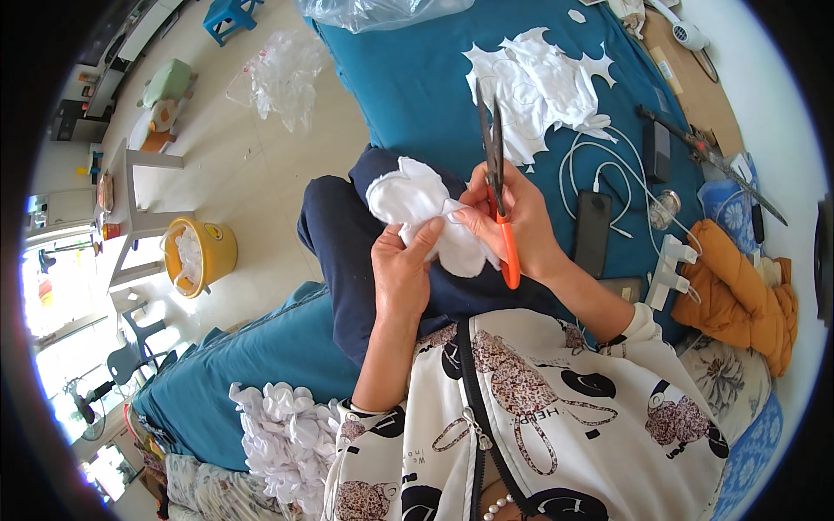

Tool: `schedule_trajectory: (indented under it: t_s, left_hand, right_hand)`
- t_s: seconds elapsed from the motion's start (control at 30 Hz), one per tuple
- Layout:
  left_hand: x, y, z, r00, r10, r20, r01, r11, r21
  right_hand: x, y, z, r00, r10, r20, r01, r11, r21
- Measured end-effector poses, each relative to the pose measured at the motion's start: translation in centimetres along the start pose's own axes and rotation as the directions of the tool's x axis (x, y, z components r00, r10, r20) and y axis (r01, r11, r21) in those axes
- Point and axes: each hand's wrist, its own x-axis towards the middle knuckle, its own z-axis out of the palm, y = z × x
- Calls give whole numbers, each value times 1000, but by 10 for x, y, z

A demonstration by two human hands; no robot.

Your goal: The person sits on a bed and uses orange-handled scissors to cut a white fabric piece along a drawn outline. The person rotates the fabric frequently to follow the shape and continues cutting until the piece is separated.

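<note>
A white fabric piece with rounded, petal-like lobes (417, 195) is held over my lap. My left hand (402, 273) pinches its lower edge between thumb and fingers. My right hand (515, 221) grips scissors with orange handles (509, 254), and its thumb and fingertips also touch the fabric. The dark blades point away from me, slightly parted, with no cloth between them. Beyond them, a larger white cloth with jagged cut edges and drawn outlines (541, 91) lies on the teal bedsheet (404, 84). Many white rounded pieces (287, 436) are heaped beside my left arm.
On my right lie a smartphone (592, 228), white cables, a power strip (668, 270), a glass jar (664, 208) and an orange-brown jacket (736, 293). A yellow bucket (218, 251) and a clear plastic bag (280, 75) are on the floor to the left.
</note>
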Motion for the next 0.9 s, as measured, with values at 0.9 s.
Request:
schedule_trajectory:
  t_s: [0.9]
  left_hand:
    - [-14, 59, -11, 896, -310, 319, 189, 914, 359]
  right_hand:
    - [-35, -32, -52, 755, 236, 611, -187, 972, -144]
